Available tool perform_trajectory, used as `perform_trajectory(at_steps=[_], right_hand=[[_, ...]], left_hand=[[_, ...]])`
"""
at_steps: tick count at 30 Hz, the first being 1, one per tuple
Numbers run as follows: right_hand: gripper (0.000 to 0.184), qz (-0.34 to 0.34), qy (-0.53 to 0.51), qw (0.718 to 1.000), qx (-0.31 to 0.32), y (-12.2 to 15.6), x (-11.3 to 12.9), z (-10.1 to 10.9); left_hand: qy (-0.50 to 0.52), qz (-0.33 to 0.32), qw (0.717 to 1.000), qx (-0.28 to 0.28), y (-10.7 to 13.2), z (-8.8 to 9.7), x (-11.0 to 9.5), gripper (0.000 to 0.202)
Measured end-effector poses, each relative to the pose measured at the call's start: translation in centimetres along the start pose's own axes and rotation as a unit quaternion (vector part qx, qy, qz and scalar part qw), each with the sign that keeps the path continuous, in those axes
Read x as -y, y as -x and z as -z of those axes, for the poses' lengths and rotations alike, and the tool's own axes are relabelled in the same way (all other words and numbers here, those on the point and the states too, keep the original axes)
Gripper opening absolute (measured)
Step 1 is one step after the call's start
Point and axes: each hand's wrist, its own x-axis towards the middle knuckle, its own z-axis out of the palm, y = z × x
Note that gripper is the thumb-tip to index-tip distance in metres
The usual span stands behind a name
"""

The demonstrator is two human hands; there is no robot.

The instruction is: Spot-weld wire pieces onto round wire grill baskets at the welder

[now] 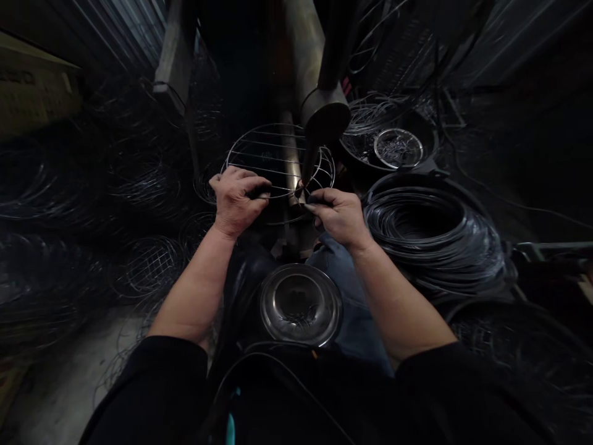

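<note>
A round wire grill (pixel 269 154) with parallel cross wires lies under a pointed metal welding head (pixel 319 123) at the centre. My left hand (pixel 236 201) is closed on the grill's near left rim. My right hand (pixel 338 213) pinches a thin wire at the grill's near right edge, just below the welder's tip. Both forearms are bare, with dark sleeves pushed up. A shiny steel bowl (pixel 300 304) rests in my lap between my arms, with a few small bits in it.
A thick stack of black wire rings (pixel 430 235) sits to the right. Behind it a dark pan holds a small steel dish (pixel 398 147) of short wires. Finished wire grills (pixel 148 266) pile up on the left floor. A cardboard box (pixel 32 86) stands far left.
</note>
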Motion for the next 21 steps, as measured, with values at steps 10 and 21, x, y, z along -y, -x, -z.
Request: perform_trajectory(at_steps=[10,21], right_hand=[[0.019,0.063,0.074,0.994,-0.040,1.1,-0.6,0.2],[0.018,-0.031,0.448,0.785,0.427,16.6,-3.9,-7.2]], left_hand=[[0.010,-0.007,1.000,0.017,0.1,0.5,0.5,0.019],[0.158,-0.043,0.976,0.142,-1.8,2.6,5.2,0.049]])
